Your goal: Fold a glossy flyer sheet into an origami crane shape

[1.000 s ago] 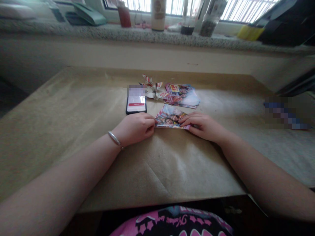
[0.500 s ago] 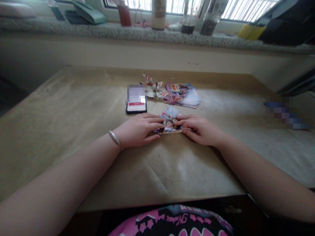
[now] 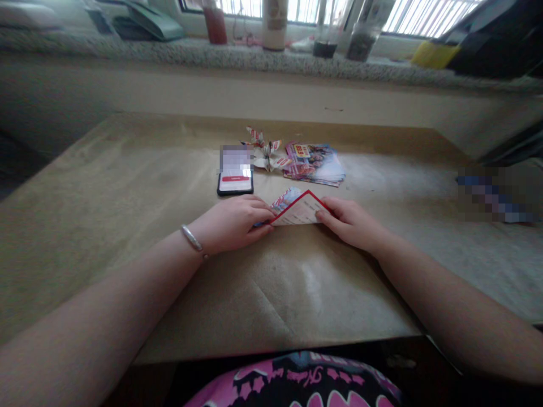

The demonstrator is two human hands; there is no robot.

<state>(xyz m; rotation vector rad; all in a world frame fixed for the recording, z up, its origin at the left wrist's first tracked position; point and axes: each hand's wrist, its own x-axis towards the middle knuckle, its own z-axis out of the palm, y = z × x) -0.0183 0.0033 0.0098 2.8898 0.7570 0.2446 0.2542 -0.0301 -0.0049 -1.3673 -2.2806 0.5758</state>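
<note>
The printed sheet (image 3: pixel 298 212) is folded, sitting just off the middle of the head view toward three o'clock. A pale, text-covered triangular face is uppermost, its peak aimed between twelve and one, with red bands along both upper edges and a nearly level edge at six. Toward ten o'clock, a blue, red and white picture side shows behind it. The three o'clock corner is covered.

Bright window (image 3: pixel 428 18) — speckled sill (image 3: pixel 169 55) below
</note>
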